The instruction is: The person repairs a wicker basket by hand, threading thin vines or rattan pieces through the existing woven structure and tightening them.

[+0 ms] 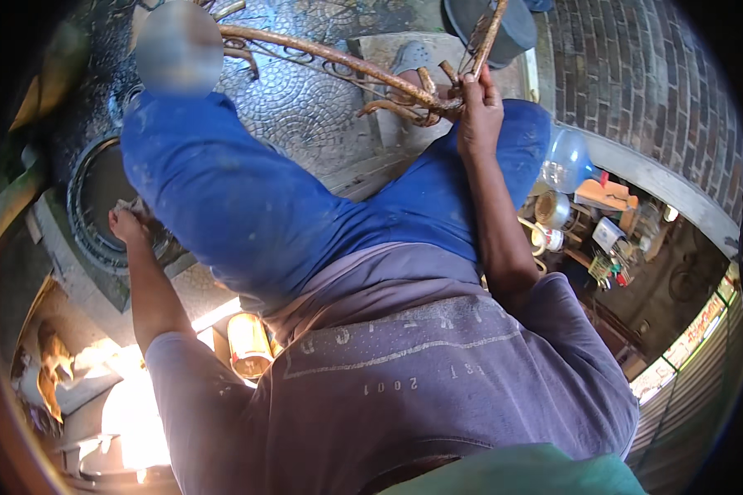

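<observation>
A long rusty brown metal frame [330, 58] with thin scrollwork and short curved stubs runs across the top, over my knees. My right hand [480, 115] is closed round its right end, by my right knee, where a bar rises toward the top edge. At the left, my left hand [126, 224] is at the rim of a round dark bucket [78, 206] holding murky liquid. Its fingers are closed on a small crumpled greyish piece [140, 209], perhaps cloth; my left leg stands close beside it.
A grey shoe [413, 58] and a dark grey tub [508, 33] are beyond the frame. Right of my leg lie a clear blue plastic bottle [568, 161], a roll of tape [551, 209] and mixed clutter. A brick surface [636, 91] fills the upper right. Behind my left arm stands a shiny tin [249, 346].
</observation>
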A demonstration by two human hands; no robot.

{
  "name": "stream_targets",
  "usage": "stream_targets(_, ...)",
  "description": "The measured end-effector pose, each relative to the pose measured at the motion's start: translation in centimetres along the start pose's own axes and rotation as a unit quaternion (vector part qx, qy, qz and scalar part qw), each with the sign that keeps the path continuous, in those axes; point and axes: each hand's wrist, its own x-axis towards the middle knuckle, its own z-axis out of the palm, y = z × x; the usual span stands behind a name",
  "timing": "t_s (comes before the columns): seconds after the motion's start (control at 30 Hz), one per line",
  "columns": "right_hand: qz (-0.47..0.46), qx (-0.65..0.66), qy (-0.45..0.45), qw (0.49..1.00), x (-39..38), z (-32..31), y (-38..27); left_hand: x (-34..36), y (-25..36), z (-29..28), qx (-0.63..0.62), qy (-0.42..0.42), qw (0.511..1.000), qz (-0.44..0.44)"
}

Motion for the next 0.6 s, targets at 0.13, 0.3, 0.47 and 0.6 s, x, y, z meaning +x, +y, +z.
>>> stream_targets(0.13,0.028,-0.013,0.006,1.0,0.2,-0.7,0.0,1.4,-4.3,-1.6,0.176,-0.178,0.968,-0.001)
stream_targets(0.3,0.032,-0.022,0.012,0.999,0.1,-0.9,0.3,-0.2,-7.5,0.9,0.487,-0.265,0.828,0.085)
stream_targets(0.47,0.04,-0.037,0.006,0.999,0.2,-1.1,0.2,0.2,-7.8,0.7,0.559,-0.28,0.774,0.102)
stream_targets(0.6,0.046,-0.071,0.005,0.996,0.4,-1.3,0.2,0.9,-8.3,-0.2,0.574,-0.279,0.763,0.099)
